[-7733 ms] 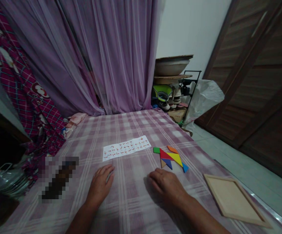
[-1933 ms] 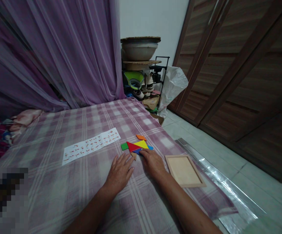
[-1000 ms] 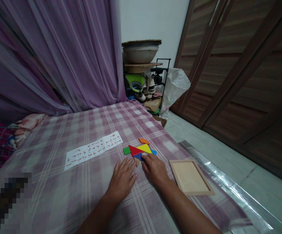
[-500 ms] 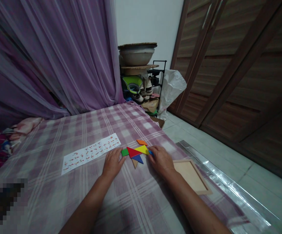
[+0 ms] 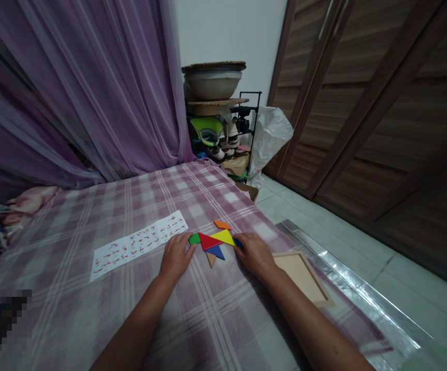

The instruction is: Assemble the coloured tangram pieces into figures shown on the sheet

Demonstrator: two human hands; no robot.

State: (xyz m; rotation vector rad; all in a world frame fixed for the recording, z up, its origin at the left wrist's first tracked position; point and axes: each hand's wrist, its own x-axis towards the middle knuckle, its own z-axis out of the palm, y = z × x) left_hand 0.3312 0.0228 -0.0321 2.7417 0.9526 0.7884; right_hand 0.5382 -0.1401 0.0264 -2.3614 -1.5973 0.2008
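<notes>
A cluster of coloured tangram pieces lies on the plaid cloth: a green square (image 5: pixel 194 238), a red triangle (image 5: pixel 207 240), a yellow triangle (image 5: pixel 224 236), a blue triangle (image 5: pixel 217 251), a small wooden triangle (image 5: pixel 210 259) and an orange piece (image 5: pixel 222 224) slightly apart. My left hand (image 5: pixel 175 255) rests flat at the cluster's left side, fingertips touching the green square. My right hand (image 5: pixel 255 252) rests at the right side, fingers against the yellow piece and covering a blue piece. Neither hand holds anything.
A printed pattern sheet (image 5: pixel 138 244) lies left of the pieces. An empty wooden tray (image 5: pixel 303 278) sits to the right near the bed's edge. Purple curtains hang behind; a rack (image 5: pixel 223 129) with shoes and a basin stands beyond, beside wooden doors.
Both hands have moved from below the cluster to its two sides, left hand to the green square, right hand to the yellow piece. The pieces have stayed in place.
</notes>
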